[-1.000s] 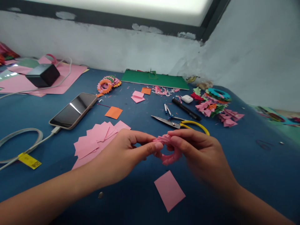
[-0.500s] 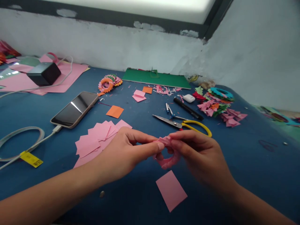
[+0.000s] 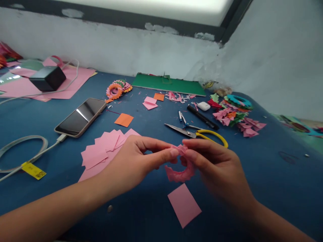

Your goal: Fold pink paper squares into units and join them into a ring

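Observation:
Between my hands is a curved pink folded-paper ring (image 3: 179,175), its lower arc hanging below my fingers with a gap showing at the left. My left hand (image 3: 148,154) pinches the top folded part between thumb and forefinger. From the other side, my right hand (image 3: 212,159) grips the same piece, thumb and fingers closed on it. Beneath the ring lies a single pink paper rectangle (image 3: 184,205), flat on the blue table (image 3: 141,215). Fanned pink paper pieces (image 3: 101,151) spread out beside my left wrist, partly covered by it.
Yellow-handled scissors (image 3: 196,133) lie just beyond my right hand, near a black pen (image 3: 203,117). A phone (image 3: 80,117) on a cable is at left. Finished paper rings (image 3: 114,91), an orange square (image 3: 123,120) and a heap of folded paper (image 3: 229,112) sit further back.
The ring's left end has come away from my left fingers, so a gap now shows there. Both hands stay in nearly the same place.

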A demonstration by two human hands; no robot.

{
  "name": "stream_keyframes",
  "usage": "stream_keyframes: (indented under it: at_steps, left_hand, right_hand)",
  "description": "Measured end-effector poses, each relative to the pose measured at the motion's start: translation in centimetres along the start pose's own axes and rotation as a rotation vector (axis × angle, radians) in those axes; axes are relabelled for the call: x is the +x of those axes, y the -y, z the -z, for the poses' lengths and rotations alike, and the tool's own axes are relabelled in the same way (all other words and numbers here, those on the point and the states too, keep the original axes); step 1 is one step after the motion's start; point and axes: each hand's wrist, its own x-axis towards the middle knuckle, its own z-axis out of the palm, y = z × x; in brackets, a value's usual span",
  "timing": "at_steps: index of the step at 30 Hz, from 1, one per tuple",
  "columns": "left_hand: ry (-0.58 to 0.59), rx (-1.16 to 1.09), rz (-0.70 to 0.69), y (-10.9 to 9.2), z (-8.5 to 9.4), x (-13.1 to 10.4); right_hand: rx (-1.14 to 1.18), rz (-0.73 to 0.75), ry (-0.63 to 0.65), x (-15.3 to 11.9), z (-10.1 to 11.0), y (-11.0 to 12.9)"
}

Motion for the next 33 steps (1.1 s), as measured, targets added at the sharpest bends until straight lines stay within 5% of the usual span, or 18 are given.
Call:
stream_keyframes:
  at_steps: [21,29,33]
  left_hand:
    - [0.003,0.205,-0.036,-0.3,0.1,-0.6]
    - [0.021,0.075,-0.009,0.3,0.0,-0.2]
    - [0.043,0.193,-0.025,0.1,-0.1,-0.3]
  right_hand:
    - [-0.147,0.104,0.196,0.1,0.4,1.0]
    - [-0.137,-0.043,0.141,-0.4,0.0,0.9]
    - [-0.161,-0.032,0.098,-0.5,-0.1,0.7]
